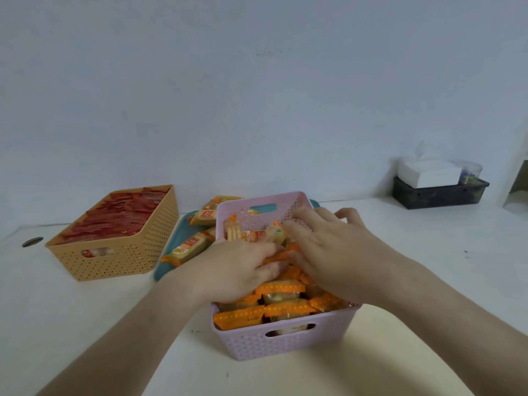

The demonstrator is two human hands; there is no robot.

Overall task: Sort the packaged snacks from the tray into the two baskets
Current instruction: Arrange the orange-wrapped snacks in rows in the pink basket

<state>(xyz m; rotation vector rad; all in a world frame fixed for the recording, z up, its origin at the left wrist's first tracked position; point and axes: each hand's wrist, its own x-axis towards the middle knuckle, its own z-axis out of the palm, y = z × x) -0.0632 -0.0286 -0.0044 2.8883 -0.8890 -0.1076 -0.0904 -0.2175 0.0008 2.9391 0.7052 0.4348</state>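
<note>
One perforated pink plastic basket [285, 345] brims with crimp-edged orange packets [281, 290]; left hand [237, 270] pinches several, right hand [331, 247] lies flat on them, fingers spread; yellow packets [188, 248] lie on the half-hidden teal tray [162, 271].

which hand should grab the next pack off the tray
Left, probably. The left hand sits at the pink basket's left edge, right beside the packs remaining on the teal tray. The right hand lies over the basket's far right side, away from them.
</note>
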